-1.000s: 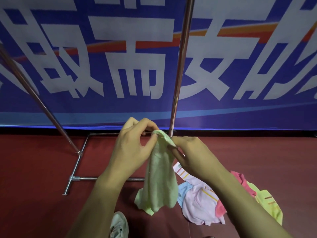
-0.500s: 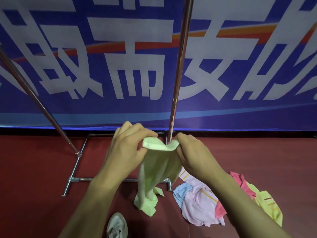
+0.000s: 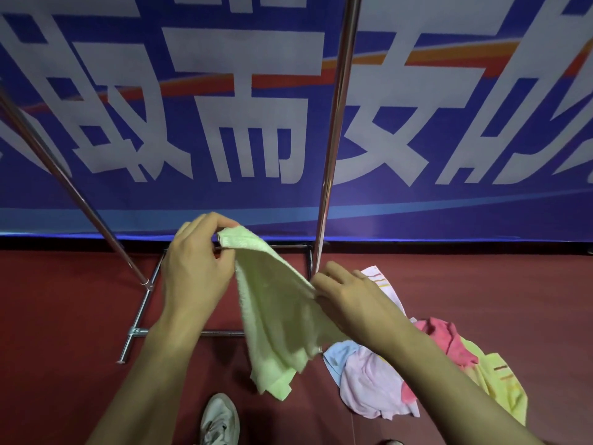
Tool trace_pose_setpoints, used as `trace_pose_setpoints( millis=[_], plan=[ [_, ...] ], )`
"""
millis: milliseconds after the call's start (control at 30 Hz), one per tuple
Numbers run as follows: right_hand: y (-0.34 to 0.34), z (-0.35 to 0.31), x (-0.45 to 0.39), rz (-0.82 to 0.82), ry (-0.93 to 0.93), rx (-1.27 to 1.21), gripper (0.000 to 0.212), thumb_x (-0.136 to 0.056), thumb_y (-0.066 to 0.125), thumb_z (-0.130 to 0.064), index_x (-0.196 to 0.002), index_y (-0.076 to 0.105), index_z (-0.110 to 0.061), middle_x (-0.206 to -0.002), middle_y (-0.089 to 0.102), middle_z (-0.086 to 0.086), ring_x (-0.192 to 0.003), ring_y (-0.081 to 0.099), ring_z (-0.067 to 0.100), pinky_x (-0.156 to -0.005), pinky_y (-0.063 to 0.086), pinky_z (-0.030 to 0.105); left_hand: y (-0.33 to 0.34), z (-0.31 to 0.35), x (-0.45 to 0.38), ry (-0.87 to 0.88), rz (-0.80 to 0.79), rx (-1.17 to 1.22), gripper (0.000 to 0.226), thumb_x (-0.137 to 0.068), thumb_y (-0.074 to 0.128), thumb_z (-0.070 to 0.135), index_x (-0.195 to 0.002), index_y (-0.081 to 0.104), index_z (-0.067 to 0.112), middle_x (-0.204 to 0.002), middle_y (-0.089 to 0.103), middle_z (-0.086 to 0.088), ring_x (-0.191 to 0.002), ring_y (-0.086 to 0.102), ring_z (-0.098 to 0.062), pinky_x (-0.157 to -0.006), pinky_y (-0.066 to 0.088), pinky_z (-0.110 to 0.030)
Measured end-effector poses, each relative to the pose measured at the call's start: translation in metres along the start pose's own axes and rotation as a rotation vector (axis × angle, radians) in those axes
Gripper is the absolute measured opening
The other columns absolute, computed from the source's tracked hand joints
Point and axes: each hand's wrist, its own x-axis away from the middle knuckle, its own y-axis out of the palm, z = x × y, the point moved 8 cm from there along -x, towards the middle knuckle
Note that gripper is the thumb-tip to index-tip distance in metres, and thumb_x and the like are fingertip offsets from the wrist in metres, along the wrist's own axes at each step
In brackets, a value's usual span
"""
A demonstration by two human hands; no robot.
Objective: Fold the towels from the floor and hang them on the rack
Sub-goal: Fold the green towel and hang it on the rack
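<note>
green towel (image 3: 276, 303) | pinched by left hand (image 3: 195, 268) and right hand (image 3: 349, 293) | above floor pile (image 3: 417, 374)

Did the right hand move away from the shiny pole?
Yes. The right hand slid down and rightward from the upright pole, stretching the green towel.

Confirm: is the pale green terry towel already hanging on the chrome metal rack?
No, the pale green terry towel is held in the air between the left hand and right hand.
</note>
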Motion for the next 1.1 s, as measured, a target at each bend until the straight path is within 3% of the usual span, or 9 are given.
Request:
trace_pose_setpoints(
  millis=[100, 233, 367, 500, 567, 667, 800, 967, 1100],
  plan=[
    [0.010, 0.005, 0.000, -0.017, 0.054, 0.004, 0.030, -0.074, 0.059, -0.003, -0.093, 0.048, -0.023, -0.083, 0.048, -0.004, -0.064, 0.053, 0.027, -0.064, 0.035, 0.030, -0.003, -0.006, 0.001, -0.041, 0.020, -0.014, 0.010, -0.088, 0.068, 0.013, -0.092, 0.068, 0.022, -0.084, 0.065, 0.012, -0.080, 0.058, -0.020, -0.069, 0.049, -0.043],
    [0.046, 0.021, 0.007, -0.166, 0.022, 0.004, 0.031, -0.082, 0.044, -0.011, -0.073, 0.022, -0.030, -0.074, 0.039, -0.004, -0.066, 0.054, 0.029, -0.056, 0.049, 0.042, -0.003, -0.009, 0.001, -0.064, 0.012, -0.031, 0.012, -0.089, 0.069, 0.011, -0.092, 0.068, 0.023, -0.075, 0.057, 0.014, -0.075, 0.054, -0.018, -0.066, 0.043, -0.036],
    [0.047, 0.031, 0.010, -0.189, 0.115, 0.166, 0.031, -0.071, 0.077, -0.007, -0.067, 0.049, -0.022, -0.069, 0.054, 0.000, -0.062, 0.058, 0.028, -0.050, 0.048, 0.037, 0.003, -0.013, 0.001, -0.075, -0.018, 0.007, 0.026, -0.090, 0.062, 0.004, -0.099, 0.070, 0.028, -0.087, 0.058, 0.009, -0.069, 0.056, -0.014, -0.064, 0.050, -0.041],
    [0.008, 0.018, 0.008, -0.016, 0.190, 0.200, 0.035, -0.061, 0.079, -0.006, -0.079, 0.053, -0.021, -0.066, 0.055, -0.003, -0.050, 0.057, 0.027, -0.049, 0.035, 0.031, 0.019, -0.023, 0.002, -0.061, -0.162, -0.037, 0.031, -0.088, 0.064, 0.004, -0.096, 0.074, 0.033, -0.081, 0.052, 0.007, -0.066, 0.050, -0.008, -0.067, 0.051, -0.042],
    [-0.006, 0.013, 0.009, 0.037, 0.227, 0.181, 0.030, -0.073, 0.073, -0.008, -0.087, 0.049, -0.021, -0.071, 0.057, -0.002, -0.050, 0.055, 0.030, -0.049, 0.029, 0.030, 0.031, -0.027, 0.007, -0.066, -0.262, -0.070, 0.027, -0.088, 0.066, 0.009, -0.095, 0.072, 0.035, -0.083, 0.060, 0.010, -0.067, 0.051, -0.007, -0.070, 0.053, -0.041],
    [-0.012, 0.015, 0.008, -0.022, 0.305, 0.125, 0.009, -0.098, 0.047, -0.019, -0.103, 0.041, -0.024, -0.095, 0.061, -0.004, -0.076, 0.057, 0.032, -0.056, 0.033, 0.035, 0.037, -0.032, 0.010, -0.157, -0.312, -0.134, 0.015, -0.090, 0.069, 0.022, -0.084, 0.068, 0.036, -0.076, 0.063, 0.014, -0.068, 0.056, -0.014, -0.067, 0.052, -0.037],
    [-0.014, 0.039, 0.008, -0.039, 0.412, 0.113, 0.014, -0.107, 0.040, -0.037, -0.107, 0.048, -0.025, -0.104, 0.067, -0.002, -0.095, 0.063, 0.032, -0.063, 0.031, 0.036, 0.033, -0.041, 0.008, -0.280, -0.260, -0.178, 0.045, -0.096, 0.066, 0.035, -0.061, 0.039, 0.026, -0.053, 0.045, 0.010, -0.065, 0.051, -0.034, -0.063, 0.033, -0.036],
    [-0.012, 0.055, 0.012, -0.085, 0.401, 0.076, 0.018, -0.105, 0.045, -0.038, -0.107, 0.055, -0.023, -0.106, 0.062, -0.003, -0.095, 0.062, 0.029, -0.063, 0.035, 0.035, 0.019, -0.061, 0.002, -0.352, -0.154, -0.197, 0.036, -0.101, 0.057, 0.037, -0.076, 0.047, 0.012, -0.072, 0.061, -0.018, -0.080, 0.060, -0.049, -0.066, 0.041, -0.045],
    [-0.017, 0.058, 0.017, -0.015, 0.381, 0.121, 0.005, -0.103, 0.053, -0.031, -0.105, 0.058, -0.029, -0.100, 0.053, -0.007, -0.081, 0.064, 0.028, -0.057, 0.039, 0.034, -0.001, -0.073, 0.000, -0.405, -0.090, -0.244, 0.042, -0.100, 0.057, 0.039, -0.071, 0.038, 0.016, -0.068, 0.055, -0.013, -0.073, 0.055, -0.045, -0.063, 0.042, -0.044]
  ],
)
